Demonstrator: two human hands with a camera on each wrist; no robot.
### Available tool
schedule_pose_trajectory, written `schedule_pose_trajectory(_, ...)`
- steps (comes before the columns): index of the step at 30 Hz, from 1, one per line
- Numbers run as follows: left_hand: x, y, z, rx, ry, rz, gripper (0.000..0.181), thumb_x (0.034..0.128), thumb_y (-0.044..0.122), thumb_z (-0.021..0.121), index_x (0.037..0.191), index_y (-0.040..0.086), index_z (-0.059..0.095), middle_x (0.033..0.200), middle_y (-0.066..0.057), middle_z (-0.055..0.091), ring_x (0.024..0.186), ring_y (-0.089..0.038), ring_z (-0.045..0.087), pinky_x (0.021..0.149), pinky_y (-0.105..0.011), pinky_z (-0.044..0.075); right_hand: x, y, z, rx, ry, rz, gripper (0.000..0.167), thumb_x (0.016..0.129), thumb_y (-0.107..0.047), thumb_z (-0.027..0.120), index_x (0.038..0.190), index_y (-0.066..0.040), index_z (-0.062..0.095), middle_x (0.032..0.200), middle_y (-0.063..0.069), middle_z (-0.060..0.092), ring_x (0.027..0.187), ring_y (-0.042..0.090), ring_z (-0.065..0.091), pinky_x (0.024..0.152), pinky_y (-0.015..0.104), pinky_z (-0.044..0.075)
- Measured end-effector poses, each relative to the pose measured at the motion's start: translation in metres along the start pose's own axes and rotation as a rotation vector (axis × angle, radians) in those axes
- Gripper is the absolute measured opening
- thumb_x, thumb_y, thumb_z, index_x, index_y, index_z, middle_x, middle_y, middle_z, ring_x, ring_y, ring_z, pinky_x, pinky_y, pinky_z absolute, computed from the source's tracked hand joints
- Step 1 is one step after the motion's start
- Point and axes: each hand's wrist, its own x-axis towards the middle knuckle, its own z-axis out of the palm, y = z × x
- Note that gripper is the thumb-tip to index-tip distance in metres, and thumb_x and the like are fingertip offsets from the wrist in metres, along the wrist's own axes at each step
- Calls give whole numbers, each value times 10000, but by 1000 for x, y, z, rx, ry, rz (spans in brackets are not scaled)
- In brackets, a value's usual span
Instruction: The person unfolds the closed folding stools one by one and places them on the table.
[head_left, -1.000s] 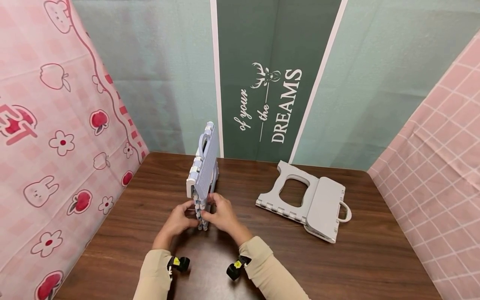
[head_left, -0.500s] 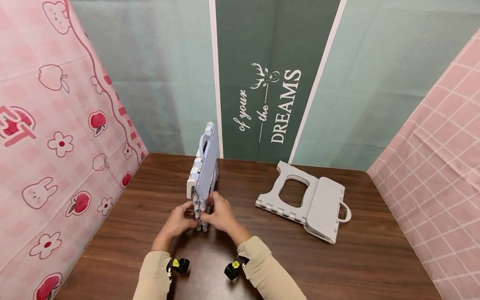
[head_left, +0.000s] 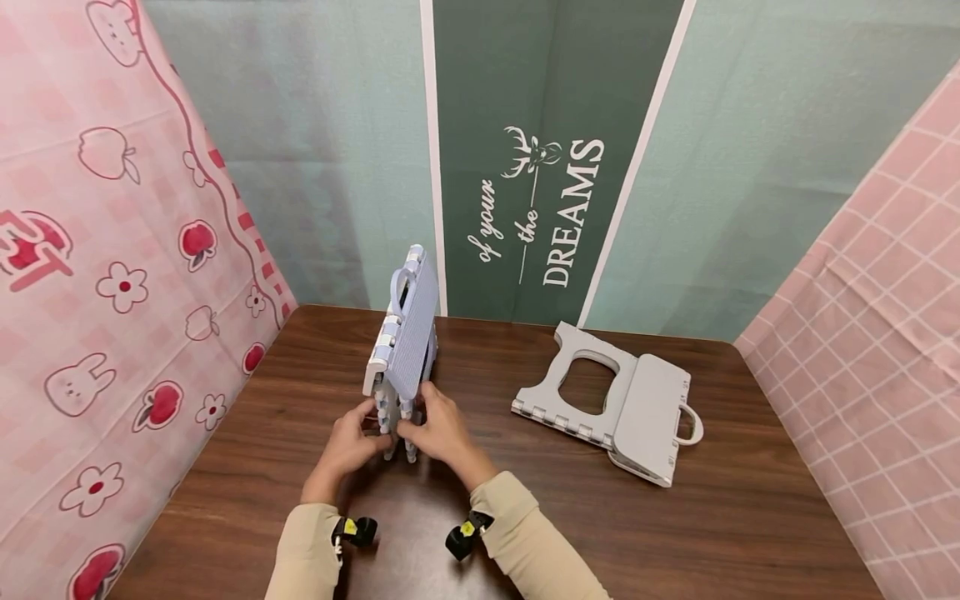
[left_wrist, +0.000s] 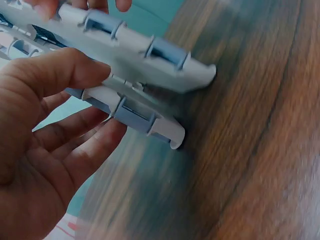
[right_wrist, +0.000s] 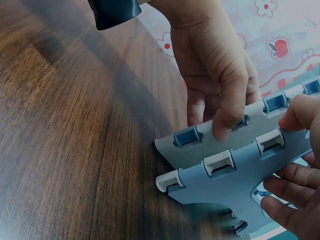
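Note:
A blue and white folding step stool [head_left: 415, 337] stands upright on the table, left of the middle, partly unfolded. Its ridged top slopes, with a loop handle up at the left. Two leg panels stand slightly apart below. My left hand [head_left: 351, 443] pinches the near edge of the left leg panel [left_wrist: 135, 112], thumb on the inner side and fingers outside. On the other leg panel [right_wrist: 225, 172], my right hand [right_wrist: 302, 192] has its thumb at the hinged edge and its fingers round the outer face. The feet of both panels touch the wood.
A grey folding step stool [head_left: 648, 412] lies folded flat on the right of the wooden table [head_left: 480, 533], its handle pointing right. Patterned cloths hang at the left [head_left: 112, 333], back [head_left: 322, 167] and right [head_left: 885, 350].
The stool's two leg panels have spread apart at the bottom, and its top has tilted further open. My left hand has shifted slightly left with its panel.

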Motion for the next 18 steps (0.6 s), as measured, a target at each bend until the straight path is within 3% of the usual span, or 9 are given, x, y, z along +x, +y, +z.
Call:
schedule_pose_trajectory(7,-1,-4,-6,0,8,11,461,672,-19,730,1111,11,590,949,-129,635,888,-305,619,770,-407,491,0,2,0,14,5,26,372,663,-222,722,953,-112,516,822,-7,588,702,159,532,604,282,439)
schedule_pose_trajectory(11,-3,-4,-9,-8,9,-25,456,684,-40,725,1116,12,588,958,-123,627,903,-297,614,756,-381,492,0,3,-1,40,-16,53,372,674,-210,712,979,-112,523,851,4,611,741,184,564,637,300,455)
schedule_pose_trajectory(18,-10,16,-19,-54,-3,-18,410,693,-98,715,1075,-56,573,950,-179,619,898,-366,605,809,-490,466,-1,6,-4,80,-30,69,392,680,-189,698,1027,-101,537,919,35,634,839,279,609,702,339,470)
